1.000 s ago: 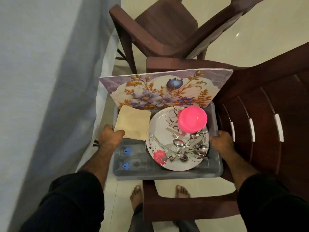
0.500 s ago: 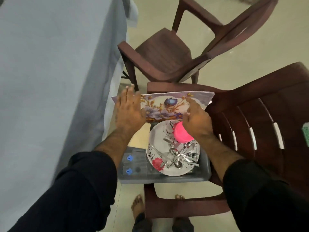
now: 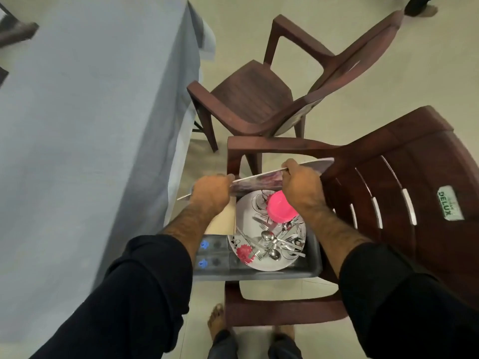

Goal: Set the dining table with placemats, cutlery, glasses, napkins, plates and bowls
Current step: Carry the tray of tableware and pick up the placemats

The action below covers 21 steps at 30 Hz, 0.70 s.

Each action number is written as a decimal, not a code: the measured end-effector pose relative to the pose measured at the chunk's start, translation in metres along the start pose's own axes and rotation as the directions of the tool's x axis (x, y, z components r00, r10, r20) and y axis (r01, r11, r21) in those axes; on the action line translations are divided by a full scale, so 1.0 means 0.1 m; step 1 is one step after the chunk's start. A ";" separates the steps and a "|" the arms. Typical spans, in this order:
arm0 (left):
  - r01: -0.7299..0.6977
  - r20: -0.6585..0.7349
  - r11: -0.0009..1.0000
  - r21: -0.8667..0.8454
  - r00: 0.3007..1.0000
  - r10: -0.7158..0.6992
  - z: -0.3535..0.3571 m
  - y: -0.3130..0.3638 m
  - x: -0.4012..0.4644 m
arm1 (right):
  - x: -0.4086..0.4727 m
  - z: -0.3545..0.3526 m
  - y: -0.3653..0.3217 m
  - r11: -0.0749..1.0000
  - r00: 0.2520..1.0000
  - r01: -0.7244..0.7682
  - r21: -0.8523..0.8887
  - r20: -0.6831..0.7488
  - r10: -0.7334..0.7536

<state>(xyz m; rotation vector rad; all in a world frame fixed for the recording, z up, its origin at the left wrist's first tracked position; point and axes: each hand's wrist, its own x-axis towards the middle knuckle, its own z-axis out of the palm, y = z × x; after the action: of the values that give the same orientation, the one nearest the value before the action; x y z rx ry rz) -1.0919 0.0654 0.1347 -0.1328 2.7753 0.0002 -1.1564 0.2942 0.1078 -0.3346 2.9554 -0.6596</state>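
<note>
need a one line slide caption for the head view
Both hands, left hand and right hand, grip the floral placemat above a grey tray of tableware on a brown chair.

Only one piece of writing could be read — the word "DELUX" in dark green capitals on a small pale rectangular label (image 3: 450, 206). The label sat on the slatted back of the dark brown moulded plastic armchair (image 3: 404, 203) at the right of the head view, and its letters ran down the label, turned sideways to the camera. A fainter line of smaller print stood beside the word on the same label — too small and blurred to make out.
</note>
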 end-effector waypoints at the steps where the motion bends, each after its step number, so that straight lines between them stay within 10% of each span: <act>1: -0.011 -0.044 1.000 0.012 0.999 0.011 -0.11 -0.02 -0.03 | -0.01 -0.11 -0.06 0.999 0.998 0.034 0.031 -0.058 -0.032; 6: -0.077 -0.255 0.986 -0.149 0.966 0.037 -0.85 -0.13 -0.45 | -0.27 -0.69 -0.32 0.941 0.957 0.143 0.308 -0.284 -0.053; 9: -0.015 -0.286 0.919 -0.394 0.952 -0.107 -1.26 -0.32 -1.09 | -0.58 -0.92 -0.53 0.910 0.984 0.072 0.409 -0.180 0.003; 21: 0.067 0.023 0.058 -0.996 0.828 -0.560 -0.77 -1.71 -3.64 | -1.62 -0.58 -2.22 0.504 0.805 -0.535 0.678 0.590 0.062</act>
<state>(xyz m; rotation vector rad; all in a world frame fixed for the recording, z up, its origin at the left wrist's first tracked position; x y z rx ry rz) -0.7643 -0.0721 0.3388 -1.2334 2.3799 1.9629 -0.9645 0.1601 0.2624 0.1295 1.8175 -1.5161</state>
